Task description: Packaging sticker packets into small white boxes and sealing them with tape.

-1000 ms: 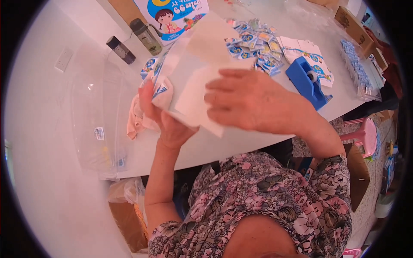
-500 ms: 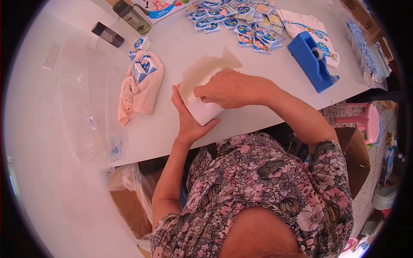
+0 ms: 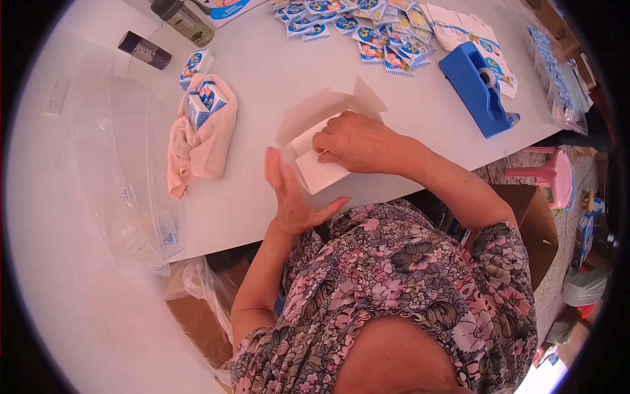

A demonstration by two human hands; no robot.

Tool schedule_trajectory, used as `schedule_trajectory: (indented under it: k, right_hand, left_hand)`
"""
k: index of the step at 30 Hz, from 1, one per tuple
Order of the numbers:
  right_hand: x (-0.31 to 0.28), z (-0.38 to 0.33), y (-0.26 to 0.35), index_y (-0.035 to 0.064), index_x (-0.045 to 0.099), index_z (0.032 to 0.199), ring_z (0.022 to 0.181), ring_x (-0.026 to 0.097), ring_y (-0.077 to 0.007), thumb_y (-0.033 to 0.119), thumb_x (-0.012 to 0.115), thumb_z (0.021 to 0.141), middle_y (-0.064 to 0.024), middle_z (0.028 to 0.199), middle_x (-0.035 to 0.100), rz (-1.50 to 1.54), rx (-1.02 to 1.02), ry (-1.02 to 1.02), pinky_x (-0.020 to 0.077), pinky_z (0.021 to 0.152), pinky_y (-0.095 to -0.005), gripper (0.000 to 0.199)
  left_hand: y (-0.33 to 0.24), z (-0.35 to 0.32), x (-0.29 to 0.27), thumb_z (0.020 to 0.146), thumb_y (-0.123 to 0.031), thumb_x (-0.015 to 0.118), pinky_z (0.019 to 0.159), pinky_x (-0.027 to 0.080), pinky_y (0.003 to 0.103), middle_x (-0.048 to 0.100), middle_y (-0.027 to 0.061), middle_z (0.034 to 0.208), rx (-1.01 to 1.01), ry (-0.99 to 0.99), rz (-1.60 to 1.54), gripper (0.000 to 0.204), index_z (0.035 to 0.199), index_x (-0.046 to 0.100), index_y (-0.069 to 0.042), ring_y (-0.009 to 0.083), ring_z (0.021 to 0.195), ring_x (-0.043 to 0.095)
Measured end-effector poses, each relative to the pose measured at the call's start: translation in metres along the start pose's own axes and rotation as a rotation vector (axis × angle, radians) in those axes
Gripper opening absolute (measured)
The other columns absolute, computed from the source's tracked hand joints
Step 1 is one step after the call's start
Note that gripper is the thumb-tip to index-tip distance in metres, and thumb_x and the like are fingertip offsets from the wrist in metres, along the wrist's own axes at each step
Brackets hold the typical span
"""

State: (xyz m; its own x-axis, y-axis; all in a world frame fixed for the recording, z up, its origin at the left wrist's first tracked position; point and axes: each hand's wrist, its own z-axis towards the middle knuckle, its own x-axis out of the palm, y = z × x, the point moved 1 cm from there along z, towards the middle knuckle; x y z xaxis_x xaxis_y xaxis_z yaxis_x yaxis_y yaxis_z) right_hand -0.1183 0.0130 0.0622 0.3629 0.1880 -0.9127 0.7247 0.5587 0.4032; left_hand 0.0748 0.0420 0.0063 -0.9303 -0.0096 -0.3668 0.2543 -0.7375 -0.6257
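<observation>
A white cardboard box (image 3: 323, 175) with raised flaps lies open on the white table in front of me. My right hand (image 3: 359, 142) reaches over it with fingers curled at its opening, gripping the box; the fingertips are partly hidden. Just to the box's near left, my left hand (image 3: 293, 198) is open, thumb and fingers spread, slightly blurred and apart from the wall. Left of the box lies a pink cloth (image 3: 213, 150) with blue-and-white packets (image 3: 211, 96) on it.
A pile of small blue-and-white sachets (image 3: 367, 33) lies at the back. Flattened printed boxes (image 3: 459, 29) and a blue tape dispenser (image 3: 474, 92) are to the right. Two bottles (image 3: 146, 50) stand back left, near a clear plastic container (image 3: 121, 177). A pink stool (image 3: 554, 177) is beyond the table.
My left hand has let go of the box and moved slightly down, fingers spreading. The box has opened wider, and my right hand has shifted slightly right along it.
</observation>
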Motion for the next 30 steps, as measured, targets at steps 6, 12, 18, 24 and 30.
schedule_trajectory:
  k: [6,12,18,24,30]
  right_hand:
    - [-0.022,-0.024,0.002,0.0028,0.064,0.088,0.086,0.063,-0.0314,0.010,0.065,0.079,-0.0084,0.086,0.066,-0.024,-0.204,-0.356,0.0504,0.077,-0.0401,0.011]
    - [-0.030,-0.072,-0.016,-0.0012,0.067,0.096,0.094,0.059,-0.0320,0.002,0.065,0.081,-0.0114,0.108,0.064,0.284,0.215,-1.051,0.0502,0.082,-0.0370,0.016]
    - [-0.018,-0.052,-0.033,-0.0015,0.067,0.104,0.098,0.059,-0.0319,-0.002,0.068,0.079,-0.0131,0.115,0.062,0.150,-0.044,-0.526,0.0506,0.085,-0.0395,0.025]
    - [-0.025,-0.037,-0.033,0.0042,0.065,0.111,0.110,0.057,-0.0308,-0.006,0.069,0.074,-0.0118,0.117,0.062,0.196,0.027,-0.693,0.0479,0.093,-0.0391,0.039]
    - [-0.036,-0.036,-0.055,0.0058,0.064,0.113,0.113,0.055,-0.0329,0.007,0.072,0.078,-0.0118,0.116,0.060,0.174,-0.277,-0.326,0.0458,0.096,-0.0424,0.036]
  left_hand:
    - [-0.006,0.020,-0.004,0.080,-0.029,0.078,0.114,0.029,0.049,0.050,0.0160,0.145,0.228,0.323,0.324,0.066,0.138,0.054,-0.010,0.0366,0.136,0.045]
    - [-0.021,0.036,-0.007,0.084,-0.032,0.072,0.115,0.028,0.049,0.051,0.0135,0.145,0.140,0.582,0.331,0.060,0.136,0.055,-0.008,0.0331,0.138,0.044]
    - [-0.013,0.045,-0.017,0.084,-0.025,0.072,0.112,0.032,0.047,0.051,0.0140,0.144,0.021,0.621,0.188,0.055,0.133,0.057,-0.005,0.0305,0.133,0.049]
    - [-0.018,0.056,0.002,0.078,-0.002,0.075,0.105,0.040,0.043,0.062,0.0154,0.128,-0.243,-0.054,0.079,0.050,0.125,0.060,0.001,0.0361,0.119,0.056]
    - [-0.007,0.071,-0.011,0.074,-0.004,0.079,0.104,0.042,0.043,0.066,0.0113,0.121,0.066,0.382,0.173,0.030,0.102,0.071,-0.005,0.0371,0.119,0.057]
